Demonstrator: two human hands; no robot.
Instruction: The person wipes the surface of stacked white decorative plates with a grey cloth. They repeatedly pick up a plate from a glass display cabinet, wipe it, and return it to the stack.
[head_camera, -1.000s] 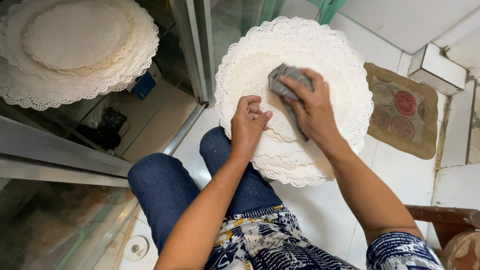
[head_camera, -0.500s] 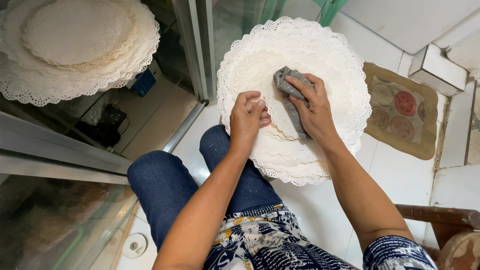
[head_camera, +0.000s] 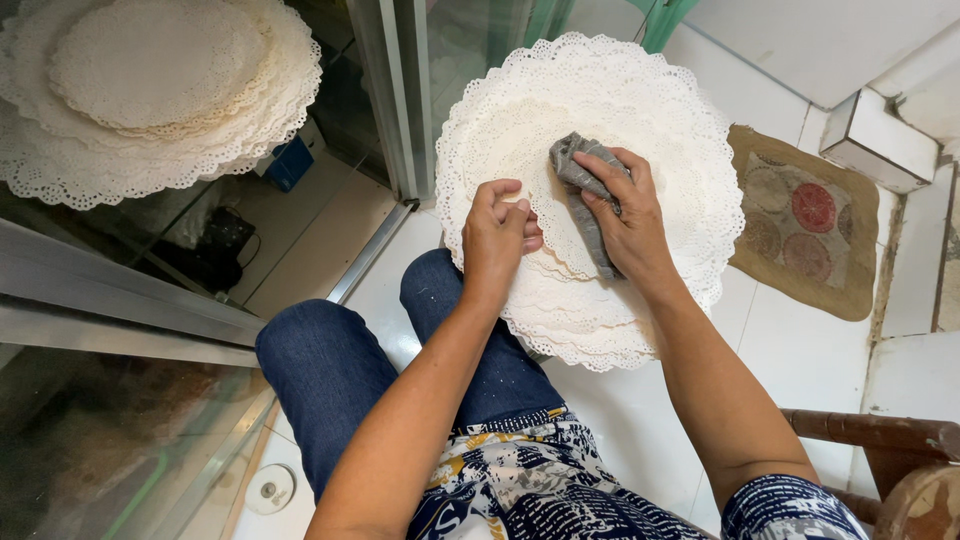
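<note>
The person sat with a stack of white lace-edged paper doilies (head_camera: 640, 110) resting on the knees, directly under both hands. The right hand (head_camera: 625, 225) pressed a crumpled grey cloth (head_camera: 580, 190) flat against the top sheet, fingers spread over it and thumb curled around its edge. The left hand (head_camera: 498, 232), just beside it toward the near rim, was closed in a pinch, fingertips gathering the edge of the smaller top doily.

To do this step well, the cloth probably needed light, even pressure, since thin paper lace would likely tear or crease under a hard rub. The pinching hand seemed best kept close to the cloth, holding the sheet still. A second pile of doilies (head_camera: 150, 90) lay well away to the left of the left hand, on a glass table (head_camera: 120, 290).
</note>
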